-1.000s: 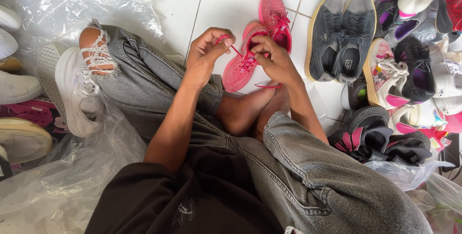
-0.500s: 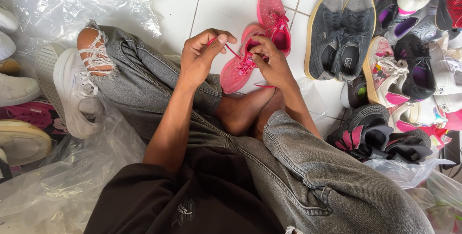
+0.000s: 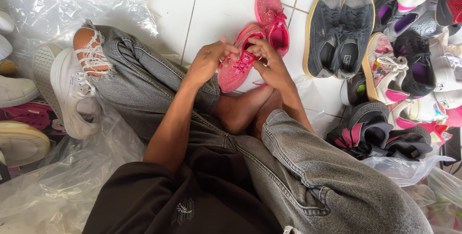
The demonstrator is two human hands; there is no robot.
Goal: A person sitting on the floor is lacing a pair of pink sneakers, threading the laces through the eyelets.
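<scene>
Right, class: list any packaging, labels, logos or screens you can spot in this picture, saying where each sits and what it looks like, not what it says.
Clear plastic sheeting: crumpled, upper left on the floor and under the left leg.
Clear plastic bag: lower right, beside the shoe pile.
Small white emblem: on the tongue of the dark grey sneakers.
Small pale print: on the black shirt hem, bottom centre.
No screens or signs.

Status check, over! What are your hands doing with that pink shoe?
Left hand and right hand both pinching laces on the pink shoe. Shoe propped at the bare feet. Its twin lies just behind. Nothing blocking.
</scene>
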